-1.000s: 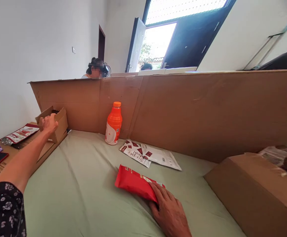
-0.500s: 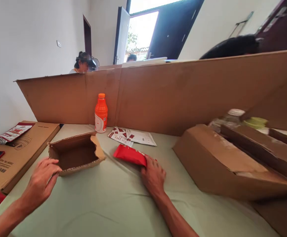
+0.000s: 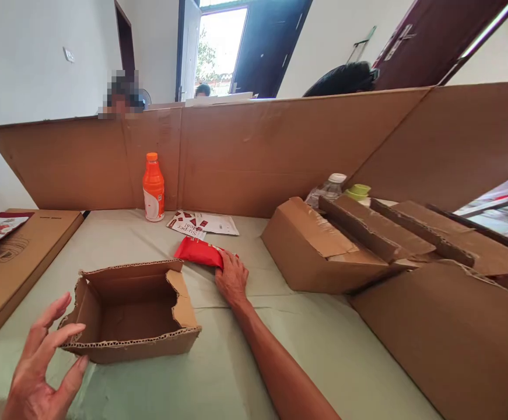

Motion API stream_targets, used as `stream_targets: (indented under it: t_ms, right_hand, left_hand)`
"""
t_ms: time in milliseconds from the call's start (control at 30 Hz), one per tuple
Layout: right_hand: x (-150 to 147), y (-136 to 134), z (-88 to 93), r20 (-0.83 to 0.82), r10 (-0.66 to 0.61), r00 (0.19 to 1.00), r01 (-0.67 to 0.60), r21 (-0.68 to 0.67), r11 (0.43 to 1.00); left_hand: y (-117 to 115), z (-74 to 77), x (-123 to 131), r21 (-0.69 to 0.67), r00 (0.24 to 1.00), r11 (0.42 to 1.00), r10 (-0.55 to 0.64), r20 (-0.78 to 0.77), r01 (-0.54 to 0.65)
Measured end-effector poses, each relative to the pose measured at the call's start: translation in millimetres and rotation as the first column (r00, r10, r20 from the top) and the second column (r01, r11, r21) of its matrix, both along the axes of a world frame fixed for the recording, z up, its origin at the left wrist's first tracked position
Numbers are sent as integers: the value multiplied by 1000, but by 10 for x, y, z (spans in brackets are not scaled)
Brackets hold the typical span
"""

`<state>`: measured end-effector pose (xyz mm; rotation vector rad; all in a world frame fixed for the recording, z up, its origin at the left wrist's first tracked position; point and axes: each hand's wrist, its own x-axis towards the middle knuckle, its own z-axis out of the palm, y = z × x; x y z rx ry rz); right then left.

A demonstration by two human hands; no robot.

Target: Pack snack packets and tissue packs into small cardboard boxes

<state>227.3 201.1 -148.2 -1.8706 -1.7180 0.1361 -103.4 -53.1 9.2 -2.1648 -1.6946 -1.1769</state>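
My left hand (image 3: 41, 364) is at the near left corner of a small open-topped cardboard box (image 3: 144, 348), its thumb and fingers spread apart. Whether the fingertips touch the box edge I cannot tell. The box's inside is dark, and its right wall has a ragged, torn edge. Beyond it and to the right, my right hand (image 3: 233, 277) has its fingers curled over the right end of a shiny red packet (image 3: 198, 252), which rests on the green cloth. Just behind the packet lie flat white-and-maroon sachets (image 3: 216, 224).
An orange bottle (image 3: 153, 189) stands before the long cardboard screen (image 3: 254, 157). Cardboard boxes (image 3: 323, 268) on the right hold a clear bottle (image 3: 335, 184) and a green item (image 3: 358, 191). A flat carton (image 3: 30, 251) with a pouch lies left. People sit beyond the screen.
The view has swung right. The small box has come nearer to me, and my left hand's fingers have spread. My right hand stays on the red packet.
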Motion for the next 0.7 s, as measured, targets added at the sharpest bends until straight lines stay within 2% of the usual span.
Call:
stream_targets:
  t_ms: [167, 233, 300, 367, 400, 500, 567, 633, 700]
  right_hand:
    - [14, 1, -26, -9, 10, 1000, -10, -1, 1000]
    - [29, 0, -34, -10, 18, 1000, -19, -8, 1000]
    - [41, 2, -40, -14, 23, 1000, -23, -16, 1000]
    - [48, 4, -44, -23, 24, 999, -25, -20, 999]
    - [50, 6, -45, -29, 25, 999, -25, -21, 999]
    - [49, 10, -43, -45, 30, 999, -30, -17, 999]
    - [48, 13, -38, -53, 33, 998, -34, -13, 999]
    - [48, 16, -32, -57, 35, 998, -36, -11, 999]
    - [44, 18, -26, -60, 34, 998, -35, -10, 999]
  left_hand:
    - [-88, -197, 247, -25, 958, 1000, -10, 285, 17]
    - [-116, -220, 307, -21, 962, 998, -59, 268, 67]
    - [-134, -218, 325, 7, 981, 996, -87, 174, 87]
    - [-143, -212, 309, 40, 990, 999, -41, 133, 36]
    - [-144, -217, 292, 64, 986, 998, -13, 167, 2]
    - [-138, -300, 198, 121, 916, 989, 25, 400, -80]
    - [-131, -420, 103, 76, 873, 994, 37, 486, -84]
    - [-123, -576, 5, -62, 859, 996, 84, 505, -61]
    - [-106, -737, -74, -225, 835, 974, 136, 533, -16]
